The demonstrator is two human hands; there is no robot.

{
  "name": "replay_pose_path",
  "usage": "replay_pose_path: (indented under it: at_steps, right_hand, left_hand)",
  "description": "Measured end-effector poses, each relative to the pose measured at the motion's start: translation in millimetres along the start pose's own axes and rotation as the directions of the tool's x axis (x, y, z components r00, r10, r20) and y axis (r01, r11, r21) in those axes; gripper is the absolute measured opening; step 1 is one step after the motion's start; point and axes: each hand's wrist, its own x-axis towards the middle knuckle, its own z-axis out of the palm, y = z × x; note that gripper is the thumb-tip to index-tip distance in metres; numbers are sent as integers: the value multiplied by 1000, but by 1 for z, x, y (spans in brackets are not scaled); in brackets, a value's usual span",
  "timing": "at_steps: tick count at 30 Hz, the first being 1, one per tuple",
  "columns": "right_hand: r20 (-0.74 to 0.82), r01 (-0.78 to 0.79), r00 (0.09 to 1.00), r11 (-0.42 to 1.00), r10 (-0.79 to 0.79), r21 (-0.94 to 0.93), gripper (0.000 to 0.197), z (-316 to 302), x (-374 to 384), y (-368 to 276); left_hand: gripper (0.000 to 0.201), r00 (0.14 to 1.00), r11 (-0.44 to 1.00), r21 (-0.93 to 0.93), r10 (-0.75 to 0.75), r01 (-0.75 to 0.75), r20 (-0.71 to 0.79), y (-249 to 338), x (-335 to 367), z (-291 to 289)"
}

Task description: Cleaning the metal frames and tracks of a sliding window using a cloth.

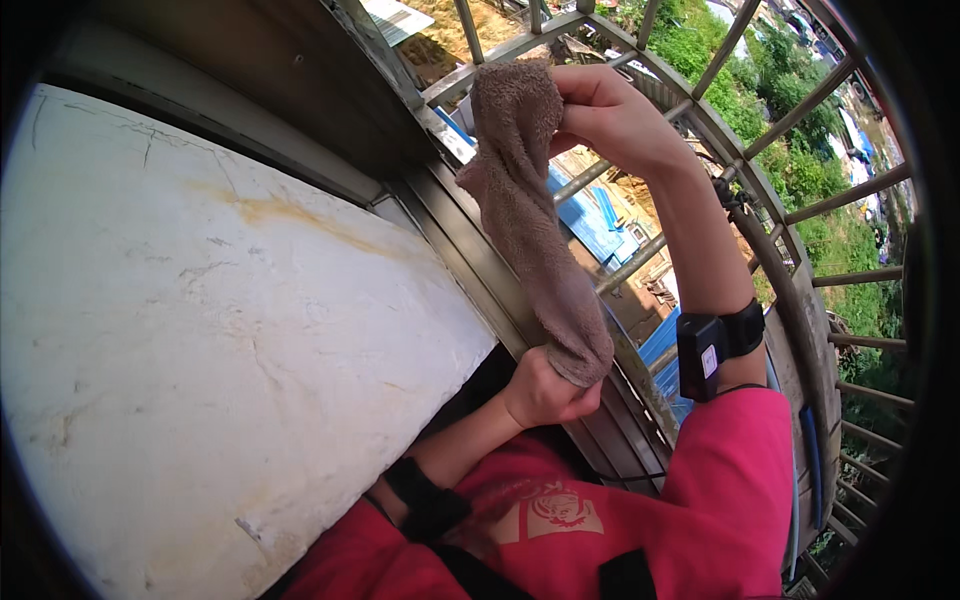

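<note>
A brown terry cleaning cloth is stretched lengthwise between my two hands, bunched and slightly twisted. My left hand is closed in a fist round its lower end, close to my body. Farther out, my right hand pinches the upper end between thumb and fingers; some fingertips are hidden behind the cloth. The cloth hangs in front of a metal window frame with sliding tracks. I cannot tell whether it touches the frame.
On the left a white, cracked and stained wall ledge fills much of the view. A curved metal window cage with bars wraps round the right. Below it lie green plants and blue sheets. A black device is strapped to my right forearm.
</note>
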Motion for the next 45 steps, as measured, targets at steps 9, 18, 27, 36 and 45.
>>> replay_pose_path:
  at_steps: [9,18,27,36,45]
  right_hand:
    - [-305,-138,946,988,109,-75,16,49,36,96]
    - [-74,-115,993,882,91,-457,21,88,65,118]
    - [-13,-185,981,915,194,-358,32,93,94,14]
    - [95,-112,969,746,229,-656,32,96,92,105]
    - [-52,-135,991,901,125,-412,28,95,87,70]
  left_hand:
    - [12,990,992,77,-93,101,-108,-8,-5,-5]
    - [17,931,915,206,-311,347,-189,-16,-12,6]
    - [20,932,882,310,-305,354,-198,-21,-10,8]
    - [32,921,880,273,-377,389,-98,-19,0,9]
    - [27,936,878,326,-324,351,-138,-17,-6,12]
